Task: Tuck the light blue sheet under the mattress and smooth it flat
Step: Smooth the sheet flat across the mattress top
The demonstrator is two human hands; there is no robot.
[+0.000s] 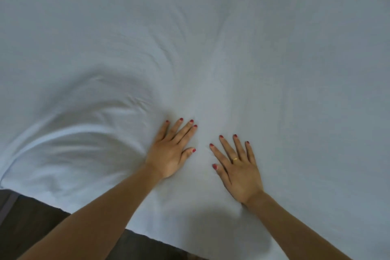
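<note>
Near the bed's front edge, I have both palms flat on the light blue sheet (211, 59), which covers the whole mattress top. My left hand (171, 154) and right hand (240, 173) lie just beside each other, fingers straight and spread, holding nothing. A mound of curved folds (73, 133) bulges to the left of my left hand, and fine creases (168, 48) fan away ahead. The risk I see: pushing straight forward could drive that slack into a harder ridge, or drag the near hem (168, 240) up off the edge, since I cannot tell whether it is tucked.
</note>
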